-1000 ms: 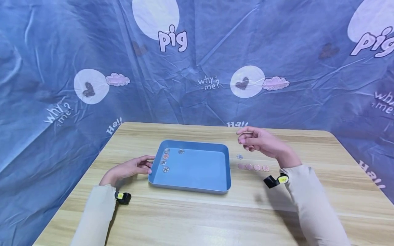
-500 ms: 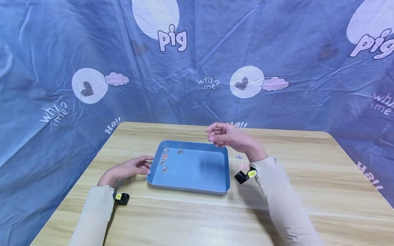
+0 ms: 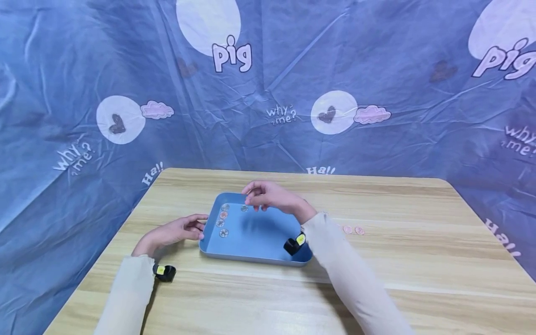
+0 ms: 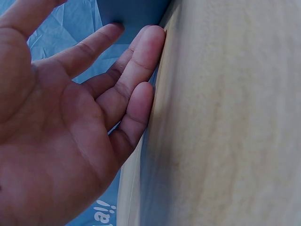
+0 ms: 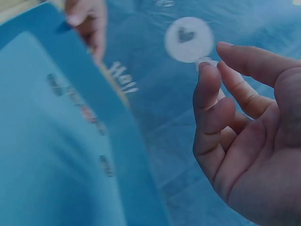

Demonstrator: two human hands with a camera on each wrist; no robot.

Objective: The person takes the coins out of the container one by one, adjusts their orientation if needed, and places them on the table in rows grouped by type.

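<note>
A shallow blue tray lies on the wooden table. Along its left side are several silver coins and one copper coin; another silver coin lies near its back wall. My left hand rests at the tray's left wall, fingers loosely extended, fingertips right at its side. Above the tray's back part hovers my right hand, thumb and fingers bent with their tips close together, as the right wrist view shows. I cannot tell whether a coin is between those fingertips.
Right of the tray, copper coins lie on the table, partly covered by the right sleeve. A blue printed cloth hangs right behind the table's far edge.
My right hand has travelled left from above the coins on the table to above the tray, its fingers staying bent. The left hand stays at the tray's left wall.
</note>
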